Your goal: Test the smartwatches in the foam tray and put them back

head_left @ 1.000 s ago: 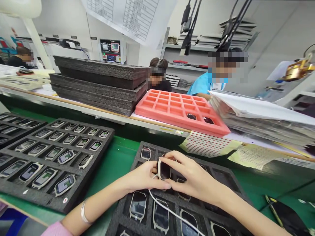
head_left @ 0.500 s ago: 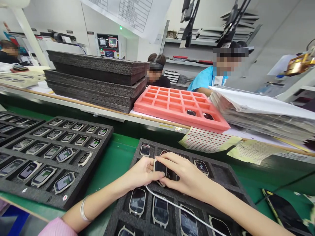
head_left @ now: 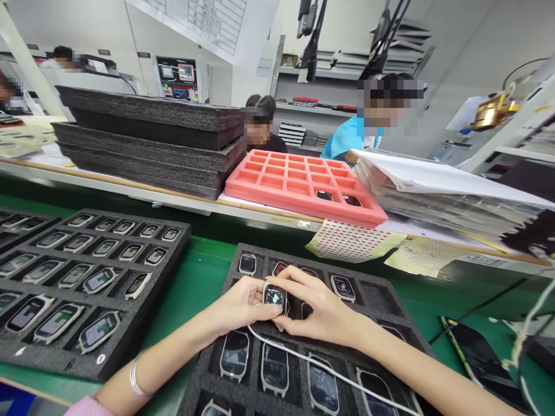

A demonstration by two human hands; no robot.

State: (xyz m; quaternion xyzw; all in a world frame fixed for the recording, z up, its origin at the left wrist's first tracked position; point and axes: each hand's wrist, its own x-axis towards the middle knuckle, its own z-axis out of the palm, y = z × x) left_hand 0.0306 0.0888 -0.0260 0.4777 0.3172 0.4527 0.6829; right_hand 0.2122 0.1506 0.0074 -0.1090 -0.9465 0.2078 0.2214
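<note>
Grasping a watch [head_left: 274, 297] (lit up) in left hand [head_left: 240, 306] and right hand [head_left: 321, 307], over a black foam tray [head_left: 203, 377]

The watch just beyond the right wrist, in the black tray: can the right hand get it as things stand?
Probably yes: that watch lies close to the right hand, with nothing seen covering it. But the hand's fingers are on the lit watch, so they would likely need to let go first.
</note>
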